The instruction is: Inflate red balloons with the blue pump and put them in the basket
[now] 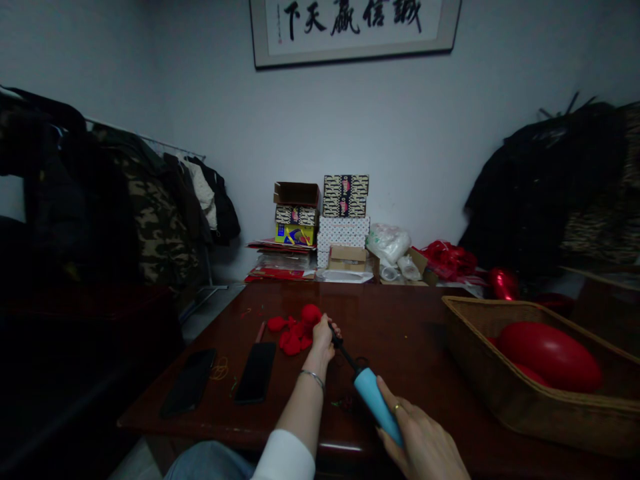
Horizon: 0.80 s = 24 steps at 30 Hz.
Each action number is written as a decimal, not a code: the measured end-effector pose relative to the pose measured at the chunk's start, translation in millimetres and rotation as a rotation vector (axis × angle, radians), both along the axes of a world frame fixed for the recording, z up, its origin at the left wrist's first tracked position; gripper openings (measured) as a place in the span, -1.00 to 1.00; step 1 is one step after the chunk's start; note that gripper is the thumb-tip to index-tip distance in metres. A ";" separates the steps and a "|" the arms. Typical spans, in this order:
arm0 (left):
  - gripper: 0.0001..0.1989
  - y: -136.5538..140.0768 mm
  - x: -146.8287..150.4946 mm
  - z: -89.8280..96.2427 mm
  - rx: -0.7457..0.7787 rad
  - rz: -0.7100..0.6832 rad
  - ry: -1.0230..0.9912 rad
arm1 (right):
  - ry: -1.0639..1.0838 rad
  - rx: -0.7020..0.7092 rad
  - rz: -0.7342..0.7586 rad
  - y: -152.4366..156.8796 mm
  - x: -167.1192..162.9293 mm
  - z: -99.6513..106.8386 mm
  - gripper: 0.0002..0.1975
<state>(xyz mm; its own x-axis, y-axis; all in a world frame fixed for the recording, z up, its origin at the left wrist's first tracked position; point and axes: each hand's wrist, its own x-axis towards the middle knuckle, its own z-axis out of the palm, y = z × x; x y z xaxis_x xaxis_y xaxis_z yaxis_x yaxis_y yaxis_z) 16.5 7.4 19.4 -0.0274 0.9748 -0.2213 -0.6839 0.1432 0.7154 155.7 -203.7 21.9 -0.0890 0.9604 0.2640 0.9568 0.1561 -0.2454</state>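
My right hand (420,427) is closed around the light-blue body of a hand pump (373,397), held at a slant over the front of the table. The pump's black rod (347,353) runs up and away to my left hand (326,335). There, my left fingers pinch together at the pump's tip, where a small, round red balloon (311,314) shows just beyond them. The balloon's neck is hidden by the fingers. Just left of that hand, several limp red balloons (293,341) lie in a loose pile on the dark wooden table (395,313).
On the left of the table are a black phone (255,381), a dark flat case (189,381) and yellow rubber bands (220,369). A wicker basket (475,373) with large red balloons (550,353) stands right. Stacked boxes (344,233) line the back wall; coats (155,220) hang left.
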 end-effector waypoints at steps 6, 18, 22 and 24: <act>-0.74 -2.1 2.8 2.6 -0.008 -0.014 -0.030 | -0.027 -0.035 -0.030 -0.3 -1.9 9.8 -0.37; -0.76 -15.9 17.9 -1.3 -0.037 -0.046 -0.093 | -0.073 -0.034 -0.053 27.2 -17.1 24.6 -0.45; -0.77 -17.2 22.6 -3.2 -0.026 -0.063 -0.147 | -0.095 -0.023 -0.064 38.2 -20.6 24.5 -0.44; -0.78 -16.2 21.8 -4.2 -0.018 -0.066 -0.166 | -0.092 -0.017 -0.058 40.6 -22.4 22.8 -0.44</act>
<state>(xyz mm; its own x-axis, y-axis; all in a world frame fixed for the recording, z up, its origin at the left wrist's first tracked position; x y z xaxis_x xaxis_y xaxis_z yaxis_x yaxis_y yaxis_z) 38.3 -8.8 15.2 0.0754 0.9692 -0.2344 -0.7812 0.2035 0.5902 133.2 -163.1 44.7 -0.0565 0.9688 0.2413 0.9826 0.0968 -0.1585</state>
